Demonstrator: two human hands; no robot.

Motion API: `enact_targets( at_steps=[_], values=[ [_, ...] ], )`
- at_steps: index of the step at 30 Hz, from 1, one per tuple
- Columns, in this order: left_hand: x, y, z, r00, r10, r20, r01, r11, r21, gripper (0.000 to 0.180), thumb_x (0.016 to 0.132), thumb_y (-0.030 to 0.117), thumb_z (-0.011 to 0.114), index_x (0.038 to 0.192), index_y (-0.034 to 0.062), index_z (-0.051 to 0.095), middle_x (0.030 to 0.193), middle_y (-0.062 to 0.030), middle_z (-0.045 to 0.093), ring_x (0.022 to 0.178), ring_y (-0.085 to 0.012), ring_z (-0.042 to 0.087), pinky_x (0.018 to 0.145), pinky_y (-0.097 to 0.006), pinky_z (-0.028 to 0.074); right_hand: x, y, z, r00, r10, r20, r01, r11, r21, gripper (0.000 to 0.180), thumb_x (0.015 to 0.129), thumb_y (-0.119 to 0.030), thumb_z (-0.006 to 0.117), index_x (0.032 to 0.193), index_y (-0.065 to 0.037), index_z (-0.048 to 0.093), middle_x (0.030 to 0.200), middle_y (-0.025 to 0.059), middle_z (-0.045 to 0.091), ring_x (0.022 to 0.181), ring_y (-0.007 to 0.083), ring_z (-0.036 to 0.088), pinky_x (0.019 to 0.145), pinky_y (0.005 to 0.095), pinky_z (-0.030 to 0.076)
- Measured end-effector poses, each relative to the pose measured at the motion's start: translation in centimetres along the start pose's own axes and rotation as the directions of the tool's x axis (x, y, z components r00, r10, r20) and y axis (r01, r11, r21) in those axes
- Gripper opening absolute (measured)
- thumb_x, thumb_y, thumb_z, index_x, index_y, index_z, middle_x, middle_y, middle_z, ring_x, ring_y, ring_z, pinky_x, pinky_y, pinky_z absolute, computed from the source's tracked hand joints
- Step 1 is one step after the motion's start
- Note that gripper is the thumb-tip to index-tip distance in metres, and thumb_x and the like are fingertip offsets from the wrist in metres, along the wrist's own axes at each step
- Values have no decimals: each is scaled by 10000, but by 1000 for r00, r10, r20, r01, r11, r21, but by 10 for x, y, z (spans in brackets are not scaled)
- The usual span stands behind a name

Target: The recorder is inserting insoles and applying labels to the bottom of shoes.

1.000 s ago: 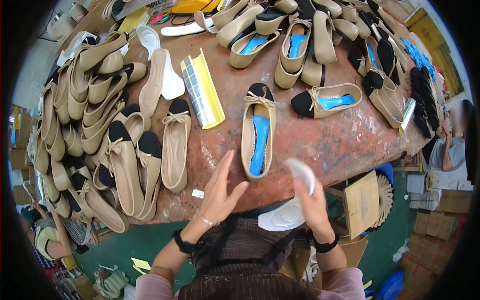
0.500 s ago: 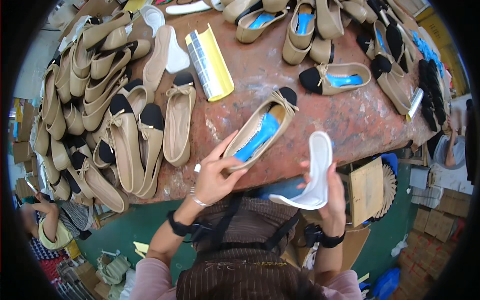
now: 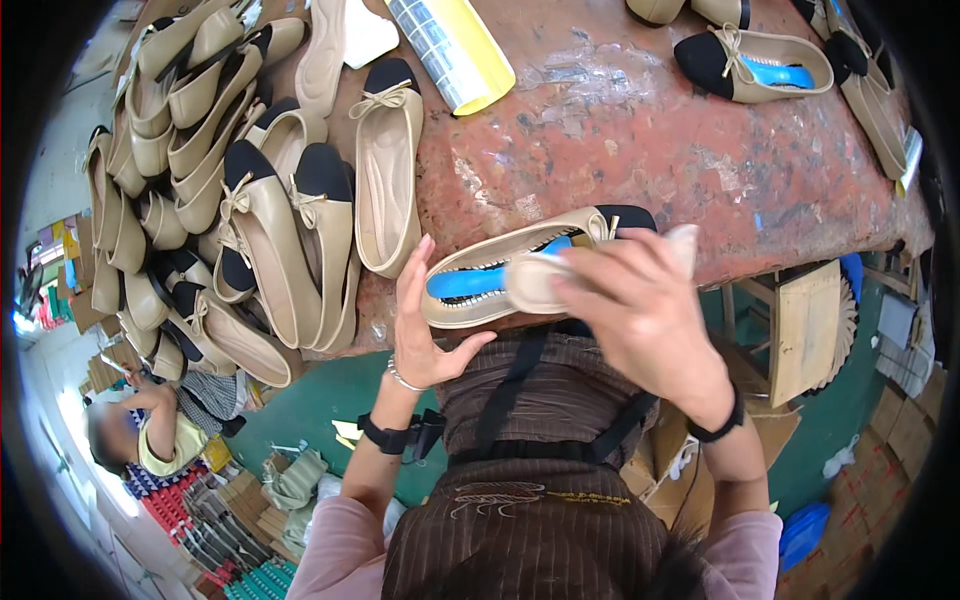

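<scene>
Left hand [image 3: 422,338] cupped round heel of shoe [image 3: 515,240], thumb apart — right hand [image 3: 645,315], palm down, clamped on insole [image 3: 530,286].

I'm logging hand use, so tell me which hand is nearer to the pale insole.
Right. The right hand grips the pale insole above the shoe; the left hand is apart from it, to its left, at the shoe's heel.

A head-worn fisheye looks steeply down from close above the worktable [image 3: 620,130].
</scene>
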State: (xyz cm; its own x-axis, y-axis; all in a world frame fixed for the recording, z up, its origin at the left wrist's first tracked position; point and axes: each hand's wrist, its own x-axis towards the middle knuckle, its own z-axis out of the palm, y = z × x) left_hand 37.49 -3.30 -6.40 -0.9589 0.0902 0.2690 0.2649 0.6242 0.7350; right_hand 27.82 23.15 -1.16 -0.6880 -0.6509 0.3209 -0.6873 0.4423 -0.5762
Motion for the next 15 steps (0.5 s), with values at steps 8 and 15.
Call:
enact_targets(
  at_steps=[8, 15],
  values=[
    [-14, -19, 16, 997, 49, -65, -57, 989, -139, 1377, 685, 344, 925, 1580, 156, -104, 1513, -350, 287, 1361, -474, 407, 1111, -545, 387, 31, -7, 57, 990, -4, 138, -19, 987, 160, 281, 689, -77, 667, 952, -10, 739, 1066, 92, 669, 1036, 244, 585, 908, 376, 468],
    [-13, -21, 16, 995, 73, -71, -81, 990, -116, 1417, 676, 337, 932, 1567, 165, -156, 1505, -335, 290, 1343, -465, 425, 1103, -542, 401, 35, -10, 59, 983, -28, 181, -5, 984, 176, 300, 696, -96, 677, 974, 0, 739, 1083, 108, 668, 1052, 253, 580, 899, 372, 476]
  ],
)
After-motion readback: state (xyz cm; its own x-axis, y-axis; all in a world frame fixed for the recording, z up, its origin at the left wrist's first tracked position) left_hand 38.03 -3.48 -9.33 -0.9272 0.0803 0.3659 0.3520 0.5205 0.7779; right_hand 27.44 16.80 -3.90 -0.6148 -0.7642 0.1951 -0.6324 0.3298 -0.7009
